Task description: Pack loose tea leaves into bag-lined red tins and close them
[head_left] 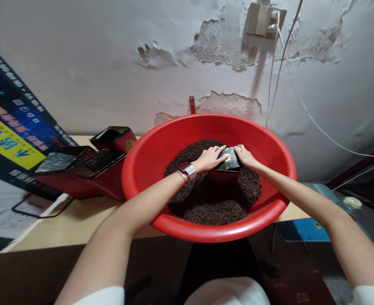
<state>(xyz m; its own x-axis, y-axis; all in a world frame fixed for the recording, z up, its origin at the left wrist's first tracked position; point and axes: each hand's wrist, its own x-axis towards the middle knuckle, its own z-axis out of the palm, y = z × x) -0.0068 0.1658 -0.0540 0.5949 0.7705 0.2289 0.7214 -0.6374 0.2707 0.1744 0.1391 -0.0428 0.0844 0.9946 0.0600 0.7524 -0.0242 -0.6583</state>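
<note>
A red basin (149, 148) holds a heap of dark, loose, dry material (212, 213) that looks like tea leaves. Among the leaves stands a box (230, 163) with a black, gold-marked top and a dark red side. My left hand (208, 159) grips its left edge, fingers over the top. From the other side, my right hand (246, 157) is closed on its right edge. The lower part of the box is lost in shadow and leaves. A watch (191, 171) is on my left wrist.
Left of the basin, several dark red boxes, such as this front one (106, 173), stand on a pale table (88, 224). A printed signboard (22, 127) leans beside them. White cables (304, 103) hang from a wall socket (265, 19). A blue stool (304, 230) is at right.
</note>
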